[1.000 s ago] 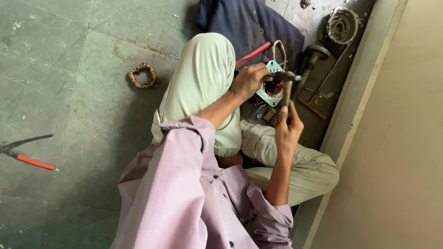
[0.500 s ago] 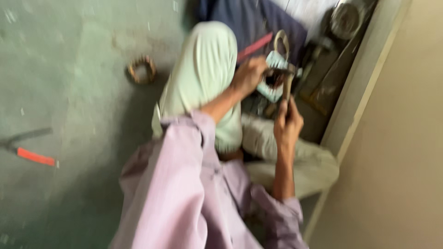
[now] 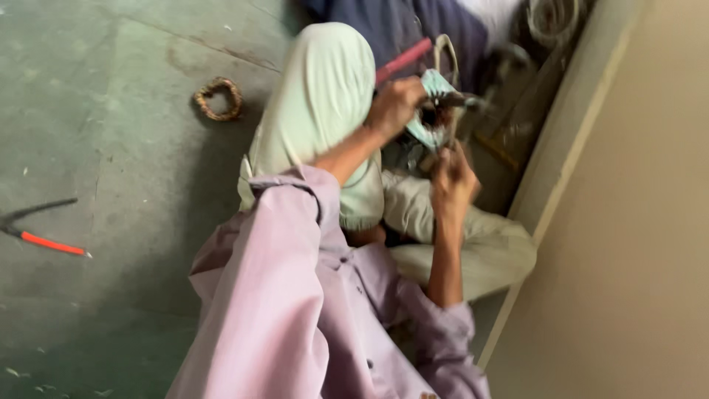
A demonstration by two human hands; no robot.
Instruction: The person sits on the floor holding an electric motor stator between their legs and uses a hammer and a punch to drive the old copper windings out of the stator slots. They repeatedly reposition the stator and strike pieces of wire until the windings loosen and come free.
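I sit on a green floor in a pink shirt and pale green trousers, one knee raised. My left hand [image 3: 395,107] grips a light teal metal part [image 3: 436,83] just past the knee. Close below it, my right hand [image 3: 452,181] is closed around the handle of a hammer [image 3: 456,100] that stands upright, its dark head level with the teal part. The hands and hammer are blurred, so I cannot tell whether the head touches the part.
A ring of copper wire [image 3: 218,100] lies on the floor at upper left. Pliers with an orange handle [image 3: 46,240] lie at far left. A red-handled tool [image 3: 402,60], dark blue cloth [image 3: 413,22] and metal parts [image 3: 554,18] lie beyond the knee. A cream wall edge [image 3: 569,162] runs along the right.
The view has shifted slightly and stays blurred. Both hands remain together at the teal part, with the hammer still upright in my right hand.
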